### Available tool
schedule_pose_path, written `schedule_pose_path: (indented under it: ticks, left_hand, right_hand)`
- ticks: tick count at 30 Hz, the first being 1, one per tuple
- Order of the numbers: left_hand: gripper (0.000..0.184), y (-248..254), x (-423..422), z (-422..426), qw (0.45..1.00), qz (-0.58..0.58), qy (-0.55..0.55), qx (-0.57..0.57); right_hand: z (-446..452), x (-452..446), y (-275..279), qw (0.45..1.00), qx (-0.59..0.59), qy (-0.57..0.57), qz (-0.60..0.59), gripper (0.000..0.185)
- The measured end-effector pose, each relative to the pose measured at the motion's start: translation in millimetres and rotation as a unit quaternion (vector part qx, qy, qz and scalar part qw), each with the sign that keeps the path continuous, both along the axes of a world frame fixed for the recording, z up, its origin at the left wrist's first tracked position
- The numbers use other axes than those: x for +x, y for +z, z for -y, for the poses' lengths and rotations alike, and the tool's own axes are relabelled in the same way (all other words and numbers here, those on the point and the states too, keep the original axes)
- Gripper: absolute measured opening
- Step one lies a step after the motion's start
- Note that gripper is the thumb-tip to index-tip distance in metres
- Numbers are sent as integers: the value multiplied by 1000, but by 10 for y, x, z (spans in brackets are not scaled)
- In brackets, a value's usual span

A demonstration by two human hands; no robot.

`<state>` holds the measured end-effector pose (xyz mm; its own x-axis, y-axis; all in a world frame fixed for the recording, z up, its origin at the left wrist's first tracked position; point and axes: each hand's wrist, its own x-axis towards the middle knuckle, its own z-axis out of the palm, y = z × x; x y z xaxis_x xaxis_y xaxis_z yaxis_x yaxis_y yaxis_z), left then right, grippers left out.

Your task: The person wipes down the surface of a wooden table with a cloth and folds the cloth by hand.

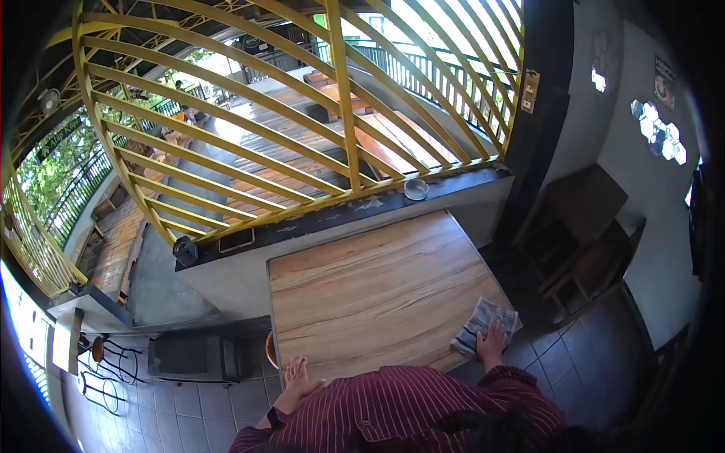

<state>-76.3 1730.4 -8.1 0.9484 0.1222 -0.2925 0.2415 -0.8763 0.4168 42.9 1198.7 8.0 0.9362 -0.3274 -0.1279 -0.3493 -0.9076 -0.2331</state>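
Note:
A wooden-topped table (pixel 377 287) stands right in front of me, against a low wall. On its right front corner lies a grey checked cloth (pixel 485 317), partly over the edge. My right hand (pixel 492 341) presses flat on the cloth, fingers pointing forward. At the left front corner, my left hand (pixel 300 377) rests by the table edge with its fingers apart and nothing in it.
A dark ledge with a yellow slatted screen (pixel 347 98) runs behind the table. It bears a round glass ashtray (pixel 415 189) and a small dark container (pixel 185 250). Dark wooden chairs (pixel 585 257) stand right, a black bench (pixel 189 358) left.

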Motion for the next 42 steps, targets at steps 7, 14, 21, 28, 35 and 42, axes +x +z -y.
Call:
schedule_pose_path:
  ticks: [7, 14, 21, 28, 35, 42]
  left_hand:
    - [94, 24, 417, 833, 991, 22, 112, 75]
    - [99, 203, 998, 1645, 978, -51, 199, 47]
    - [104, 207, 1037, 1665, 975, -96, 194, 57]
    - [109, 228, 1047, 1644, 968, -133, 212, 37]
    - [111, 183, 1030, 1645, 961, -167, 217, 41]
    - [109, 163, 994, 1642, 964, -172, 201, 40]
  right_hand:
    - [407, 126, -4, 999, -8, -16, 38, 70]
    - [969, 452, -82, 981, -12, 152, 115, 68]
    - [871, 1274, -40, 957, 25, 265, 116, 68]
    - [250, 2665, -18, 959, 26, 263, 105, 67]
    - [-384, 3804, 59, 966, 32, 236, 101, 66]
    - [-1562, 3825, 55, 942, 51, 277, 180, 57]
